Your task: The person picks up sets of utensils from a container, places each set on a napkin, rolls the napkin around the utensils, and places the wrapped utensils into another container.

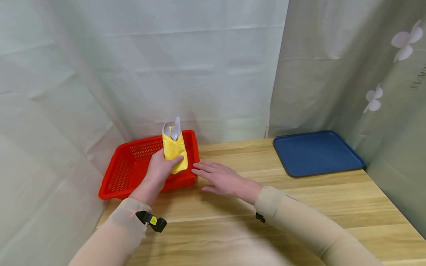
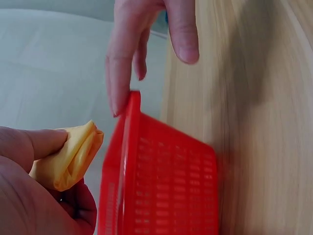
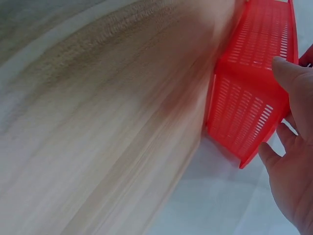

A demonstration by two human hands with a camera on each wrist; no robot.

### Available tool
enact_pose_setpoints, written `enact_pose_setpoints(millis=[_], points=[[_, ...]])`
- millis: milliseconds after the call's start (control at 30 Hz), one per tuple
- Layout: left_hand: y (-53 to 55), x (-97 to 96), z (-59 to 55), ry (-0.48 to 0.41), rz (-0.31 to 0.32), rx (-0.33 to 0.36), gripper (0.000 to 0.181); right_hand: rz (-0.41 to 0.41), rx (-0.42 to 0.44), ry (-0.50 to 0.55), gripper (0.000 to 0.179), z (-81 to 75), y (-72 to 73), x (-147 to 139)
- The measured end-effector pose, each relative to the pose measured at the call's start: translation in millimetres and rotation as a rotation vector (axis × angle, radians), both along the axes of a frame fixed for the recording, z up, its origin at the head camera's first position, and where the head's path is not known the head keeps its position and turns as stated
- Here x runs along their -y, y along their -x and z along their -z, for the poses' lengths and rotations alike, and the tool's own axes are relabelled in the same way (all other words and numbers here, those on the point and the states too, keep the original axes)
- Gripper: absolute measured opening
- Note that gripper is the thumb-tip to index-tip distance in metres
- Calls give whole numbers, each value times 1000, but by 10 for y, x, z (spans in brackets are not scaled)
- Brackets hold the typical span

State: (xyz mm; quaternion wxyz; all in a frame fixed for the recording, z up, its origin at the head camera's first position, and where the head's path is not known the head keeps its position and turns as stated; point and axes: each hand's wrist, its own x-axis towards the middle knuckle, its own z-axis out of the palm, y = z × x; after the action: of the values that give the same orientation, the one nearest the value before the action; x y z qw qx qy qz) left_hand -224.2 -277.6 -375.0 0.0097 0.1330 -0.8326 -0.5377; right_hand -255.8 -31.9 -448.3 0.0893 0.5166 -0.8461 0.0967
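Note:
A folded yellow napkin (image 1: 175,150) wraps a set of grey cutlery (image 1: 173,130), a spoon, a fork and a knife by their shapes, whose ends stick out at the top. My left hand (image 1: 160,166) grips this bundle by its lower part, thumb across the front, over the red plastic basket (image 1: 119,159). In the left wrist view the napkin's folded bottom end (image 2: 73,154) shows between thumb and fingers. My right hand (image 1: 221,178) has its fingers extended, fingertips right at the basket's right rim. The right wrist view shows that hand beside the slotted basket wall (image 3: 239,115).
A blue tray (image 1: 317,153) lies flat at the back right of the wooden table (image 1: 233,232). Pale curtains (image 1: 199,74) hang behind the table and at both sides, with white flower shapes on the right one. The basket stands at the back left.

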Motion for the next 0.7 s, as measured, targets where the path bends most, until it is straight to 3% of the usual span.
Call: enact_pose_setpoints(millis=[333, 700], points=[[110, 83, 75, 29, -13, 65, 69, -6, -15, -33, 75, 5, 3, 27], [225, 221, 259, 164, 13, 196, 67, 17, -54, -45, 73, 19, -92, 98]])
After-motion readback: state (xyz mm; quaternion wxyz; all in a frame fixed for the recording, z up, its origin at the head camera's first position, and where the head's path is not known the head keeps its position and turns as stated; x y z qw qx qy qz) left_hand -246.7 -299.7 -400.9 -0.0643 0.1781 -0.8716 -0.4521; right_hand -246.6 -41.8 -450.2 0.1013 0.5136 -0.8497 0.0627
